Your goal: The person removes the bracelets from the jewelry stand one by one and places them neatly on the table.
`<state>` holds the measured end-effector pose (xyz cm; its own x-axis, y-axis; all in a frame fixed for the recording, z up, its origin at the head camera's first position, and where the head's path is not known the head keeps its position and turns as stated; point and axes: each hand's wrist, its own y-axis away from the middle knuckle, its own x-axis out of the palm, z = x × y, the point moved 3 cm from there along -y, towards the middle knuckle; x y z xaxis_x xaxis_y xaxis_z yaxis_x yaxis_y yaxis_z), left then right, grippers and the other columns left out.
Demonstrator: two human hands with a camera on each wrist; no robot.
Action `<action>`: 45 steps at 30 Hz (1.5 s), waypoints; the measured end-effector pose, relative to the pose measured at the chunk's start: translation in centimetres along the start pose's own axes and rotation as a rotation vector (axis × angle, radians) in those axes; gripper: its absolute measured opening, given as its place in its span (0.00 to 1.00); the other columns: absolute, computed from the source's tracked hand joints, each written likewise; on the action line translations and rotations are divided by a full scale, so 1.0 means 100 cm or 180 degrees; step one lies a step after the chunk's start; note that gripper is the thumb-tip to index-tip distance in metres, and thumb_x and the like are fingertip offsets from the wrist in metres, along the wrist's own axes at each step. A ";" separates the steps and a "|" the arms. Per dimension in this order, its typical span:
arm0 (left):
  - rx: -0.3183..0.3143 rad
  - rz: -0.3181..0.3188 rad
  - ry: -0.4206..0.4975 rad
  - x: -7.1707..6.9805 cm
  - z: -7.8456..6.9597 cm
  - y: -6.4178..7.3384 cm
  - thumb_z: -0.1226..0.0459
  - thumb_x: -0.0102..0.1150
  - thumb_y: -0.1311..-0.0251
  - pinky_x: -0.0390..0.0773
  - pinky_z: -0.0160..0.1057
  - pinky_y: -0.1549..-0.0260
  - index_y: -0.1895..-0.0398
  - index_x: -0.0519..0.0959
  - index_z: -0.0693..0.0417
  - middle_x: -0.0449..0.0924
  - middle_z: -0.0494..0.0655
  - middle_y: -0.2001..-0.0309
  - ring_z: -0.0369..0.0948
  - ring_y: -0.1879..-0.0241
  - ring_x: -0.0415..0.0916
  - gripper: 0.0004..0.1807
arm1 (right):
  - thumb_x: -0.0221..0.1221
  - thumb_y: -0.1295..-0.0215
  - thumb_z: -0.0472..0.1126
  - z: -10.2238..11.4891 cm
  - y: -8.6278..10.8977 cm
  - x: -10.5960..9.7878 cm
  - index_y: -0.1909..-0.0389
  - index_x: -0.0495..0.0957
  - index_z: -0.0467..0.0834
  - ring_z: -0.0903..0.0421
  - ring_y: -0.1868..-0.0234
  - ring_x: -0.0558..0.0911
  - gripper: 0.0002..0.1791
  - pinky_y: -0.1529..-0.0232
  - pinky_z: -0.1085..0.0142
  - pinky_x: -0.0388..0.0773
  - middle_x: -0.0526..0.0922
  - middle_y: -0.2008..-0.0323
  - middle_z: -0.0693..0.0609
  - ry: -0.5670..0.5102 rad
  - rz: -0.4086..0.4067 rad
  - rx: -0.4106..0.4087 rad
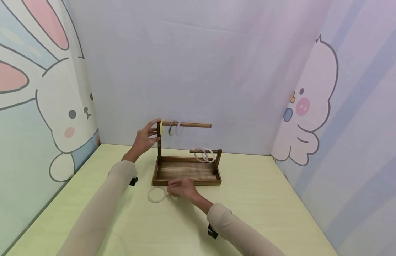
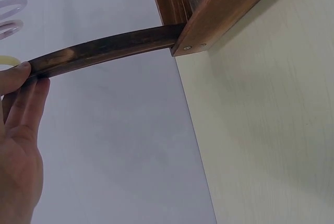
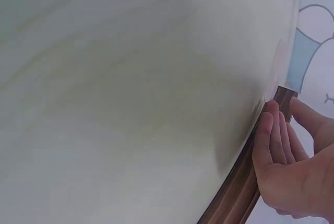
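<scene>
A dark wooden jewelry stand (image 1: 187, 182) has a tray base, a tall post (image 1: 159, 151) and two rods. My left hand (image 1: 145, 140) grips the top of the post; in the left wrist view, its thumb and fingers (image 2: 37, 101) lie on opposite sides of the wood. Beside that thumb, a yellow bangle (image 1: 161, 131) hangs on the upper rod (image 1: 194, 124) against the post. In front of the tray, a pale bangle (image 1: 149, 196) lies flat on the table. My right hand (image 1: 183, 189) is at its right edge, fingers (image 3: 262, 138) straight and thumb apart.
A dark-and-white bangle (image 1: 170, 131) and a lilac one (image 1: 177, 128) hang further along the upper rod. Two whitish bangles (image 1: 213, 156) hang on the lower rod at the right. Cartoon-printed curtains (image 1: 201, 78) enclose the pale yellow table (image 1: 255, 199).
</scene>
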<state>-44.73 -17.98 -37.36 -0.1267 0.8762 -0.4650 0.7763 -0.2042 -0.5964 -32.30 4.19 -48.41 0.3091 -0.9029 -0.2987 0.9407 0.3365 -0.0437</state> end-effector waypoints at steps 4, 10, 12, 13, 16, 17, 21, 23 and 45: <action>0.0037 -0.0017 0.0008 0.000 0.000 0.000 0.81 0.67 0.40 0.85 0.57 0.51 0.20 0.64 0.39 0.80 0.69 0.40 0.60 0.43 0.83 0.48 | 0.69 0.36 0.28 0.006 -0.004 -0.003 0.52 0.86 0.27 0.40 0.57 0.90 0.13 0.58 0.61 0.88 0.89 0.60 0.34 -0.0022 -0.0027 -0.0074; 0.0048 -0.0039 -0.0028 0.000 0.003 0.000 0.80 0.67 0.39 0.85 0.55 0.51 0.21 0.64 0.34 0.81 0.67 0.40 0.58 0.43 0.83 0.49 | 0.67 0.34 0.27 0.013 -0.013 -0.009 0.51 0.85 0.25 0.39 0.54 0.89 0.13 0.55 0.56 0.88 0.89 0.58 0.33 -0.0051 -0.0004 -0.0160; 0.0063 -0.0028 -0.0030 0.000 0.003 0.000 0.80 0.67 0.39 0.85 0.55 0.51 0.20 0.63 0.34 0.80 0.68 0.40 0.59 0.43 0.83 0.49 | 0.67 0.34 0.28 0.016 -0.017 -0.013 0.50 0.85 0.26 0.39 0.54 0.89 0.13 0.56 0.52 0.88 0.89 0.58 0.34 0.0036 -0.0030 -0.0243; 0.0072 -0.0022 -0.0028 0.001 0.004 0.000 0.80 0.67 0.39 0.85 0.56 0.51 0.20 0.63 0.34 0.80 0.68 0.40 0.59 0.43 0.83 0.49 | 0.67 0.34 0.28 0.017 -0.019 -0.015 0.50 0.85 0.26 0.39 0.54 0.89 0.14 0.56 0.50 0.88 0.89 0.58 0.34 0.0055 -0.0042 -0.0285; 0.0059 -0.0024 -0.0013 0.001 0.004 0.000 0.80 0.67 0.39 0.85 0.57 0.50 0.20 0.63 0.34 0.80 0.68 0.40 0.60 0.43 0.83 0.49 | 0.68 0.34 0.30 0.021 -0.025 -0.022 0.50 0.86 0.28 0.39 0.54 0.89 0.13 0.56 0.51 0.88 0.89 0.58 0.35 0.0184 -0.0099 -0.0393; 0.0057 -0.0024 -0.0015 0.001 0.004 0.000 0.80 0.67 0.39 0.85 0.57 0.50 0.20 0.63 0.34 0.80 0.69 0.39 0.60 0.43 0.83 0.49 | 0.69 0.34 0.30 0.023 -0.026 -0.025 0.51 0.86 0.29 0.40 0.55 0.89 0.13 0.57 0.52 0.88 0.89 0.58 0.35 0.0230 -0.0125 -0.0441; 0.0009 -0.0032 -0.0012 0.002 0.003 0.000 0.81 0.67 0.40 0.84 0.57 0.48 0.20 0.63 0.33 0.80 0.68 0.39 0.60 0.43 0.82 0.50 | 0.69 0.34 0.31 0.031 -0.032 -0.035 0.51 0.87 0.31 0.41 0.54 0.90 0.12 0.55 0.52 0.88 0.90 0.58 0.36 0.0254 -0.0171 -0.0501; -0.0005 -0.0021 0.0018 0.001 0.002 0.000 0.81 0.67 0.40 0.84 0.57 0.49 0.20 0.63 0.34 0.79 0.69 0.39 0.60 0.42 0.82 0.50 | 0.68 0.34 0.30 0.036 -0.033 -0.040 0.51 0.86 0.30 0.40 0.55 0.89 0.13 0.55 0.48 0.88 0.89 0.57 0.35 0.0146 -0.0167 -0.0520; -0.0068 0.0106 0.0004 0.000 0.002 -0.001 0.80 0.66 0.37 0.84 0.57 0.48 0.19 0.60 0.33 0.77 0.69 0.37 0.61 0.40 0.80 0.50 | 0.67 0.30 0.35 0.074 -0.054 -0.067 0.48 0.87 0.37 0.48 0.58 0.91 0.12 0.60 0.63 0.88 0.90 0.56 0.41 0.0259 -0.0625 -0.0654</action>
<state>-44.98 -18.02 -37.44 -0.0999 0.8697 -0.4834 0.7930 -0.2238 -0.5666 -38.36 6.45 -39.09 0.1038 -0.9345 -0.3404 0.9307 0.2120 -0.2980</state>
